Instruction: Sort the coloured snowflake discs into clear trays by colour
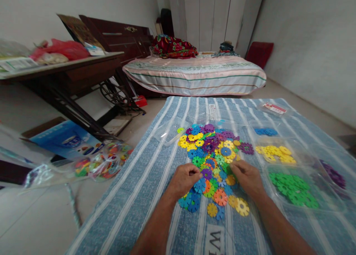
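Observation:
A heap of notched plastic snowflake discs in yellow, blue, green, purple and orange lies spread on the striped cloth. My left hand is at the heap's near left side, fingers curled and thumb pressed in beside a blue disc and a purple disc. Over the right side of the heap, my right hand has thumb and finger pinched together close to some green discs. Whatever either hand grips is hidden by the fingers.
Clear plastic boxes at the right hold blue discs, yellow discs, green discs and purple discs. A clear lid lies left of the heap. Beyond stand a bed and a sewing-machine table.

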A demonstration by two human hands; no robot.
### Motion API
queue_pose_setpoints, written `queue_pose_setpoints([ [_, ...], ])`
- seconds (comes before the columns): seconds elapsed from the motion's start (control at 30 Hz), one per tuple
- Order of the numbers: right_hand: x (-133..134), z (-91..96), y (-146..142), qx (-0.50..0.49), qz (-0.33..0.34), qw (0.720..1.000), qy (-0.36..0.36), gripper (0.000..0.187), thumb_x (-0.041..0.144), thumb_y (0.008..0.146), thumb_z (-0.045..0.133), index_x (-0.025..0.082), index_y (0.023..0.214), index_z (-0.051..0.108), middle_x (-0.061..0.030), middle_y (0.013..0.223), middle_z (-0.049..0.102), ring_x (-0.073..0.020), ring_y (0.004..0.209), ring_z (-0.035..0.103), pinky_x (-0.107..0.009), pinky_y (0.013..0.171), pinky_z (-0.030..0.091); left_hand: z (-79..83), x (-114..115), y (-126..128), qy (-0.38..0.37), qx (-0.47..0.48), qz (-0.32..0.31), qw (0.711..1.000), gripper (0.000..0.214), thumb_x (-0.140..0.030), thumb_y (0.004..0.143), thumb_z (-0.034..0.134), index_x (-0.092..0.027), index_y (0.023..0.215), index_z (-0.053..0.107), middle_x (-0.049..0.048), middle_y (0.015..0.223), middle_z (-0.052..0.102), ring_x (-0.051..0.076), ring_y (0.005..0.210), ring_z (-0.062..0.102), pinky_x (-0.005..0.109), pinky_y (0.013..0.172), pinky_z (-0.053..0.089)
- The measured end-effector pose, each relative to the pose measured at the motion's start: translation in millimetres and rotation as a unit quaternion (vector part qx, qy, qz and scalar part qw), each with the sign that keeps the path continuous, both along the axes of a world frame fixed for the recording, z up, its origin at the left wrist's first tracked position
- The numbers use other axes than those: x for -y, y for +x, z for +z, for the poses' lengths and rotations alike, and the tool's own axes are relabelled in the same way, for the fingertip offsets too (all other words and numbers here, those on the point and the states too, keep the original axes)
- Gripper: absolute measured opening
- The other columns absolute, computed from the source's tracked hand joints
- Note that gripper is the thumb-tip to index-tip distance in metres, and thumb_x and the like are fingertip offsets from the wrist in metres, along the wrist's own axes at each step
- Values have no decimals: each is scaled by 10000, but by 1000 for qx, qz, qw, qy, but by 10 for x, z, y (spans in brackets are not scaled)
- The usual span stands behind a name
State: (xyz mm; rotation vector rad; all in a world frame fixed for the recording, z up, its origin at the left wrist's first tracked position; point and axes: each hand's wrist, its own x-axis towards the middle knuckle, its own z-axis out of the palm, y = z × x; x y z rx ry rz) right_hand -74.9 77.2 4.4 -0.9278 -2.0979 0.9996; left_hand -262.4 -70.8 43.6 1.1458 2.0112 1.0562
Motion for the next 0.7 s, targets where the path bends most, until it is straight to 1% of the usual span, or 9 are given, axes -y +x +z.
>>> queue_pose_setpoints([
  [0.13,5,-7,4,8,1,1000,10,319,431,827,463,196,734,658,-29,718,641,-163,678,576,-275,641,446,-48,1,-13,3,18,26,1000,169,-316,684,580,-155,645,615,-19,598,587,104,564,515,202,527,382],
  [0.2,18,-17,3,13,-1,999,37,309,411,842,449,201,743,653,-29,729,644,-160,681,579,-277,646,450,-67,-3,-20,8,16,31,999,170,-317,690,575,-157,646,608,-20,595,583,105,563,516,202,526,385],
  [0.23,31,-20,1,15,-3,998,65,297,392,849,445,203,745,649,-31,735,647,-162,691,582,-283,659,452,-72,-6,-22,12,10,37,999,167,-314,693,572,-158,642,604,-20,594,578,105,566,514,202,528,388],
  [0.3,72,-17,-10,15,-8,988,152,252,345,851,461,206,745,643,-41,748,654,-172,725,585,-306,700,450,-70,-13,-24,24,-8,50,998,154,-300,695,565,-163,632,596,-19,604,573,107,582,516,204,546,400],
  [0.37,137,6,-38,6,-6,969,248,185,282,841,495,203,756,639,-54,758,658,-183,758,581,-332,744,443,-57,-18,-20,37,-22,60,997,141,-287,695,561,-166,631,596,-13,621,575,110,605,521,208,571,412],
  [0.43,223,47,-87,-11,19,951,307,129,219,831,515,196,789,635,-60,773,658,-186,782,573,-346,772,440,-37,-21,-12,48,-23,68,996,137,-284,695,563,-165,633,594,-10,628,572,112,615,521,210,582,415],
  [0.53,372,122,-205,-27,66,947,314,118,177,833,511,197,858,625,-59,803,653,-184,798,570,-349,766,448,8,-20,13,61,-3,72,996,149,-289,704,568,-161,631,584,-16,613,550,104,599,502,206,572,407],
  [0.63,499,181,-349,-30,75,951,298,175,220,832,527,194,989,602,-75,882,648,-200,852,570,-364,774,454,69,-16,45,67,34,55,996,162,-290,712,569,-153,627,579,-25,588,521,94,574,474,202,557,393],
  [0.7,554,203,-434,-25,84,954,286,212,251,817,552,191,1016,592,-79,904,643,-210,873,565,-370,783,451,104,-13,61,71,59,42,995,166,-291,714,570,-148,631,582,-22,590,522,95,578,475,205,562,392],
])
